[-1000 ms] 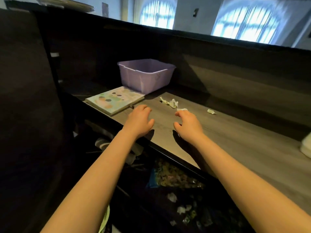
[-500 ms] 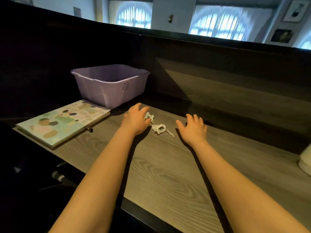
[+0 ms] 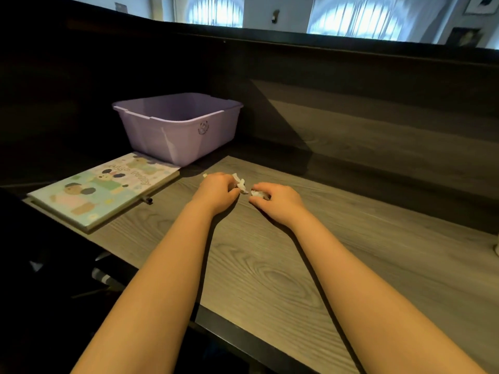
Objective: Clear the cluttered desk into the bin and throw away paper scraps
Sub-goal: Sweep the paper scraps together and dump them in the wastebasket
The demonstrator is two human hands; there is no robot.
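Risk: Bits could have dropped back onto the desk on the lift, in my judgement.
Cause: The paper scraps were small and crumpled, and stuck out past your fingers.
Left hand: Your left hand lay palm down, fingers curled round 1 clump.
Right hand: Your right hand lay beside it, fingers curled over white paper; the 2 hands were nearly touching.
Scraps: On the desk between your hands, near the purple bin, right of the book.
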